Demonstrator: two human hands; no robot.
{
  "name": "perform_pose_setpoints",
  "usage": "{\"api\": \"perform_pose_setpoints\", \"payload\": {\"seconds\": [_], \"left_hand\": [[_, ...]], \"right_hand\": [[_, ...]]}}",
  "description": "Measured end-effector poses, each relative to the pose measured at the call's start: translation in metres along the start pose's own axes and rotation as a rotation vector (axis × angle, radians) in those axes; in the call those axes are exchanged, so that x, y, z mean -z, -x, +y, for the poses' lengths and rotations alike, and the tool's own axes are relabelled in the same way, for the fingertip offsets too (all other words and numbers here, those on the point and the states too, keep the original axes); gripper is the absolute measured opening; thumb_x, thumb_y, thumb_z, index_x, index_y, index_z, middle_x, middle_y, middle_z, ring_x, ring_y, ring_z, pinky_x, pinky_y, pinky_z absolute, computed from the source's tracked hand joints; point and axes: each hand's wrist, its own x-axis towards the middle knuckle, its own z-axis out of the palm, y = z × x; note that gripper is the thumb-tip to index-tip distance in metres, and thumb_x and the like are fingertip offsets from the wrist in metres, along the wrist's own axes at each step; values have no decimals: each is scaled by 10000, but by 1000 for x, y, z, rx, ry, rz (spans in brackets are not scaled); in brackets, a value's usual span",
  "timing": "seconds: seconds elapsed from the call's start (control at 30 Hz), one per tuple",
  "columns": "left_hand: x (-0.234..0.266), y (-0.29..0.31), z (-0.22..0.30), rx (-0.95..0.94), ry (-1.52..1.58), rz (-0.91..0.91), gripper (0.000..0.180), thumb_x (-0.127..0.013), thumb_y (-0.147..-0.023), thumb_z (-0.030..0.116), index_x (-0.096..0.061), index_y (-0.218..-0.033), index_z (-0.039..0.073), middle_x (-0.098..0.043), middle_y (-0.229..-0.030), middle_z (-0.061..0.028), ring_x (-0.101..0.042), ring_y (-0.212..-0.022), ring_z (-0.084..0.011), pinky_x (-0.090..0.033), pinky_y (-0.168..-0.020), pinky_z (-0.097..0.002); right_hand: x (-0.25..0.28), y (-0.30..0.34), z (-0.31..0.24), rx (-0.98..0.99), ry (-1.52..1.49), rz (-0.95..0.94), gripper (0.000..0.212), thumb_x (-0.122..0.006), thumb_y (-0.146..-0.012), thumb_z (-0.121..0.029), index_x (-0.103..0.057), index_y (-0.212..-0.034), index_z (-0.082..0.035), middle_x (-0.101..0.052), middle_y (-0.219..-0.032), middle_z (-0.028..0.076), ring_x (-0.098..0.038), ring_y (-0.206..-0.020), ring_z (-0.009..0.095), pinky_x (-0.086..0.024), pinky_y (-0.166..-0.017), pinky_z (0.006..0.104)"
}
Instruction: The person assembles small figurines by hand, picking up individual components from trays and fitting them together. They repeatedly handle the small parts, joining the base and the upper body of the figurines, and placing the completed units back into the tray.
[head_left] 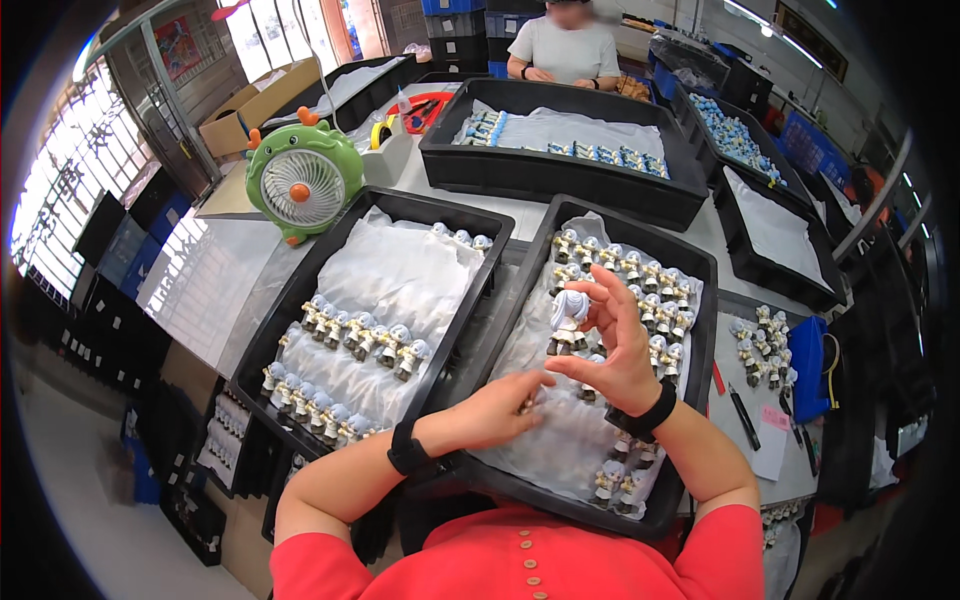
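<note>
Right hand point(623, 358) raised, pinching a figurine point(568, 318), left hand point(494, 409) lower, grip unclear

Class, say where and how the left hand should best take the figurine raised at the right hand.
Probably take the figurine by its rounded head, coming from the left: it is upright, head uppermost, and that side is uncovered, while the right hand is on its right.
</note>
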Motion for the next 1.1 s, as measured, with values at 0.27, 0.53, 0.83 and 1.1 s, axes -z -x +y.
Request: {"api": "perform_pose_setpoints", "payload": {"seconds": [0.27,0.53,0.83,1.1], "left_hand": [[0,7,1,-23,-54,26,522,-623,-811,147,-444,-1284,18,-554,-1120,-200,-547,-1047,-339,-440,-891,-376],[24,6,20,-101,1260,95,493,-488,-970,280,-318,-1386,79,-502,-1240,-73,-552,-1069,-169,-463,-922,-328],[68,14,24,5,261,487,539,-657,-855,134,-381,-1308,38,-627,-792,-58,-605,-745,-136,-468,-686,-249],[128,-6,-16,-182,-40,498,642,-767,-734,151,-431,-1275,72,-648,-838,-108,-619,-745,-194,-499,-682,-309]], "right_hand": [[-2,1,5,24,-16,-43,955,-841,-646,-79,-262,-1405,-85,-437,-1321,98,-507,-1094,153,-409,-932,310],[-14,5,-6,53,-12,-191,743,-799,-700,-81,-404,-1328,-57,-440,-1325,118,-506,-1167,208,-450,-963,338],[-23,-24,-15,-410,-322,-168,428,-637,-866,-113,-434,-1235,-37,-526,-1106,54,-537,-953,96,-464,-811,242],[-55,-104,20,-317,-32,-224,364,-643,-869,-204,-534,-1151,-2,-633,-845,38,-604,-747,85,-476,-659,228]]}}
